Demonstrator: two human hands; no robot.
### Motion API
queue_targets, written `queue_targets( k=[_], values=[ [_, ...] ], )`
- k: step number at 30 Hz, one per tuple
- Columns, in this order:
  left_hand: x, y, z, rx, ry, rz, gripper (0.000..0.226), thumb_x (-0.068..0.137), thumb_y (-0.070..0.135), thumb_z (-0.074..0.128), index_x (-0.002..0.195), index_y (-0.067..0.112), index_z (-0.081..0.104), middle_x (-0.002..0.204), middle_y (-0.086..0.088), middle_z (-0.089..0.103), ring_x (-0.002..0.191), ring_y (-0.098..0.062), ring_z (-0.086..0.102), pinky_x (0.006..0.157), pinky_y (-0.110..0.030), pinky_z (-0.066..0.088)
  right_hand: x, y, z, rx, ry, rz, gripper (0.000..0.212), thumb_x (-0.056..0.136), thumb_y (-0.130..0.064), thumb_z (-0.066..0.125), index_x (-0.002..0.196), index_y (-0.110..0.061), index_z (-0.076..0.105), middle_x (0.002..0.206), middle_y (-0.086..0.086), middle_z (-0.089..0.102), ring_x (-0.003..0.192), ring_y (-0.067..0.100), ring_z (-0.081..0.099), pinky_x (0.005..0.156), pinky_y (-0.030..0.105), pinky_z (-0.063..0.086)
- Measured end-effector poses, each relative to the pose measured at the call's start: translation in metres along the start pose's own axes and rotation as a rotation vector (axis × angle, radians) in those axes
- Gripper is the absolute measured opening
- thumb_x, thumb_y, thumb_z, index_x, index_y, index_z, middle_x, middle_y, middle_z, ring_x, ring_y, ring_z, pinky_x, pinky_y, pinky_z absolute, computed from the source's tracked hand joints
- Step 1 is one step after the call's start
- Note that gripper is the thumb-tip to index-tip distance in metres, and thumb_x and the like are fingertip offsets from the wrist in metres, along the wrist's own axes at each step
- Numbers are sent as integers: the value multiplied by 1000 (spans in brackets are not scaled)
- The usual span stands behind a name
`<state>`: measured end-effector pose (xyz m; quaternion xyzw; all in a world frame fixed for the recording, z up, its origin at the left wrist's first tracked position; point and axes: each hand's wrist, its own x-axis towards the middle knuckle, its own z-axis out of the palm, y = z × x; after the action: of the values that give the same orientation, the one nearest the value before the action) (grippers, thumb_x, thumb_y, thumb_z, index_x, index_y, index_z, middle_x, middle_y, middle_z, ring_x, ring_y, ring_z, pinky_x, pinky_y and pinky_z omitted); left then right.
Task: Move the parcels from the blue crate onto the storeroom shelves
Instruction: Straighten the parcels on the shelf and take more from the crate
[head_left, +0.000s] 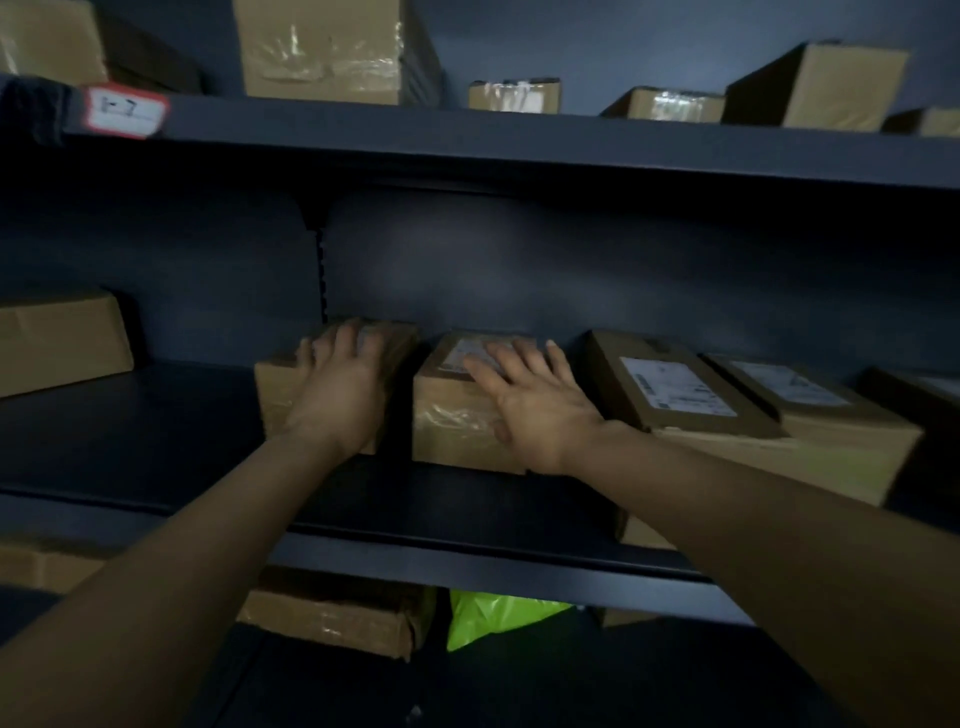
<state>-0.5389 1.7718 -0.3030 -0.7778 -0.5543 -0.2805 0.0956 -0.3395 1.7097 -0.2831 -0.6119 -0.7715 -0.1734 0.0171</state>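
Hands, two, flat atop two parcels: left hand (336, 382), right hand (540, 400).

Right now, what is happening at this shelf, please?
A person is putting parcels on a dark storeroom shelf. The left hand lies flat on one small cardboard box, and the right hand lies flat on the box beside it. Both boxes already rest on the middle shelf, with a narrow gap between them. More labelled boxes stand to the right, and others sit on the shelf above. The blue crate is not in view.
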Motion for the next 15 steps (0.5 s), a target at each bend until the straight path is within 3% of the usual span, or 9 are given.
queue_targets(
  k=[2,4,6,8,12,15],
  values=[
    [-4,42,-8,-114,88,102,53,89,10,54,141,12,41,140,-18,40,130,-38,35,116,-50,14,-20,15,-11,-31,127,-16,74,94,-18,51,154,-18,8,158,7,14,147,28,5,118,49,-5],
    [-6,90,-14,-232,95,188,48,90,13,55,137,13,48,139,-13,43,130,-33,37,116,-41,14,-38,39,-21,-12,239,19,59,95,-20,50,150,-14,29,151,9,34,141,29,24,118,47,4],
    [-8,138,-18,-404,28,273,46,90,16,59,135,11,50,138,-10,43,130,-28,40,112,-30,21,-59,69,-32,31,366,91,44,96,-23,47,138,-10,48,136,13,53,127,33,43,114,46,18],
    [-12,176,-21,-550,-103,324,49,90,23,62,137,13,49,142,-5,38,131,-22,38,109,-25,25,-81,99,-46,69,420,193,37,98,-24,44,131,-10,54,128,13,58,119,35,48,107,42,26],
    [-14,225,-21,-294,-369,450,73,85,43,66,147,24,33,152,2,25,141,-22,20,119,-44,9,-126,154,-49,28,213,402,42,96,-23,48,138,-17,45,142,8,45,132,29,35,109,40,24],
    [-17,248,-16,-115,-499,475,81,82,41,68,149,26,25,157,1,20,145,-21,11,118,-50,-2,-152,190,-30,18,-13,530,51,96,-29,51,144,-26,37,151,4,32,140,27,23,114,45,20]
  ],
)
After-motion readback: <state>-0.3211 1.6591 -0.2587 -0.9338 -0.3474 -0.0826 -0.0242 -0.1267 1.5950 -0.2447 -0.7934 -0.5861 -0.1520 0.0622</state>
